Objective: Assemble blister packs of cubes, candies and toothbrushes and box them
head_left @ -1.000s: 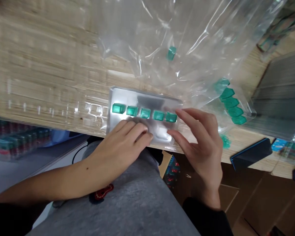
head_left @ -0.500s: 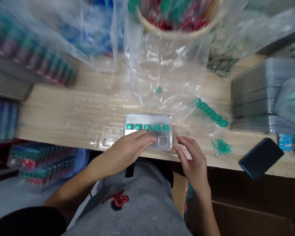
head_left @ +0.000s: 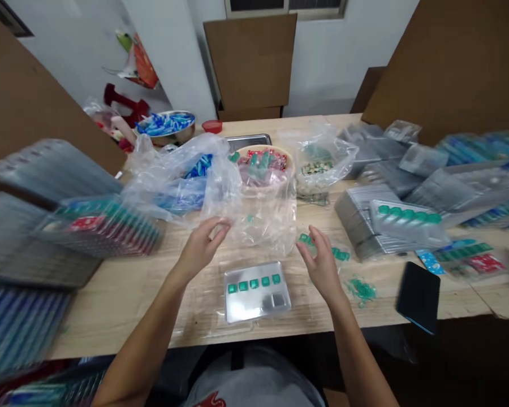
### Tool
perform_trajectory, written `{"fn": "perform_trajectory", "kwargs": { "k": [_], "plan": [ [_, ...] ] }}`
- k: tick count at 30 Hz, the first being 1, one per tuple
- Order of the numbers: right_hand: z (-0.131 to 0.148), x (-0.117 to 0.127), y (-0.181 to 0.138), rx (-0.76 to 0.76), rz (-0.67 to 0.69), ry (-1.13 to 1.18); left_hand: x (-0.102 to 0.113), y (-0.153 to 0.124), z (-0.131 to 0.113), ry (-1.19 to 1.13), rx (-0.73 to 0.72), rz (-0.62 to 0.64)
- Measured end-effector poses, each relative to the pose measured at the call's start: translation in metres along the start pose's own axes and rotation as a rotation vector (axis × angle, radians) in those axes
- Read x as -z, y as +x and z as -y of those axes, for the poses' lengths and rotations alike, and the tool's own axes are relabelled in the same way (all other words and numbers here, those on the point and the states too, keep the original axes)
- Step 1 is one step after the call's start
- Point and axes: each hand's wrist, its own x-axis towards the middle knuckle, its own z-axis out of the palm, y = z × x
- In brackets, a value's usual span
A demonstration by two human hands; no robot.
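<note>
On the table before me lies a clear plastic tray [head_left: 254, 308] with a row of several green square gems [head_left: 254, 284] and a small square recess. Beyond the tray and to its left is my left hand [head_left: 201, 249], its thumb and curved fingers apart, beside the edge of a clear plastic bag [head_left: 265, 226]. My right hand [head_left: 322, 265] hovers above the table to the right of the bag, thumb and fingers parted. Partly behind it lies a strip of green pieces [head_left: 340, 254]. I see nothing held in either hand.
A round tub [head_left: 290, 175] with red and green packets stands behind the bag. Stacked clear trays [head_left: 360, 220] and a phone [head_left: 419, 297] are at right, with small green bits [head_left: 362, 288] nearby. Blurred stacks of filled cases [head_left: 110, 226] stand at left.
My view has tilted up, showing the back of the table and the wall. My left hand has left the tray and moved forward to the bag; my right hand has also moved forward.
</note>
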Motion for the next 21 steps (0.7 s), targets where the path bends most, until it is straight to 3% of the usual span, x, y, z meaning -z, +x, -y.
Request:
{"fn": "perform_trajectory", "kwargs": {
  "k": [4,7,13,21],
  "plan": [
    [0.02,-0.002,0.008,-0.149,0.055,0.334,0.042,0.009,-0.035,-0.008,-0.239,-0.14],
    [0.042,-0.004,0.02,-0.176,0.164,0.587,0.062,0.013,-0.052,-0.02,-0.387,-0.148],
    [0.071,-0.002,0.034,-0.207,0.149,0.885,0.075,0.012,-0.068,-0.027,-0.461,-0.156],
    [0.083,0.014,0.01,-0.114,0.097,0.935,0.081,0.003,-0.081,-0.21,-0.475,-0.233]
  ]
}}
